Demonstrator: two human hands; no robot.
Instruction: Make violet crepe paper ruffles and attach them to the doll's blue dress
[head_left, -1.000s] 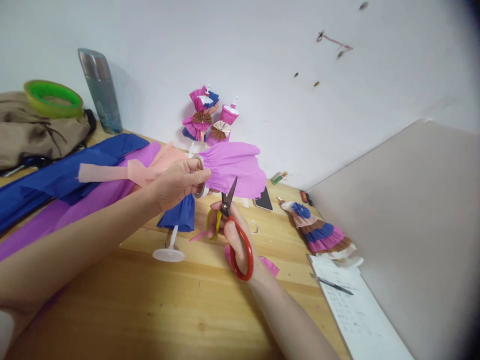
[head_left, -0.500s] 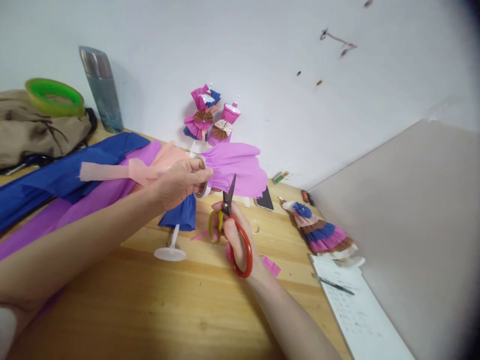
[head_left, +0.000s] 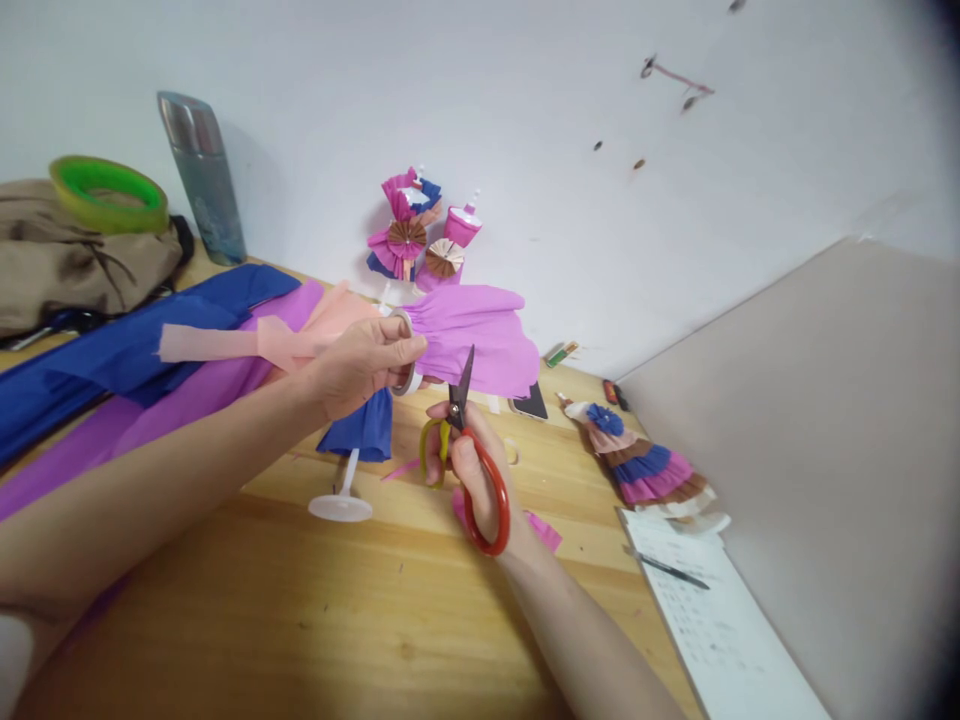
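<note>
Gathered purple crepe paper fans out to the right from the fingers of my left hand, which pinches its bunched end. A roll of white tape hangs around those same fingers. My right hand grips scissors with one red and one yellow handle loop. Their dark blades point up against the lower edge of the purple paper; whether they cut into it I cannot tell. Just below my left hand, a blue paper skirt sits on a white stand.
Blue, purple and peach paper lie at left, near a bottle and a green tape roll on a brown cloth. Two paper-decorated figures stand by the wall. A layered paper dress, phone and notebook lie right.
My right hand and the scissors have shifted very slightly to the right. The purple paper's free edge has moved a little to the right and down. My left hand stays in place.
</note>
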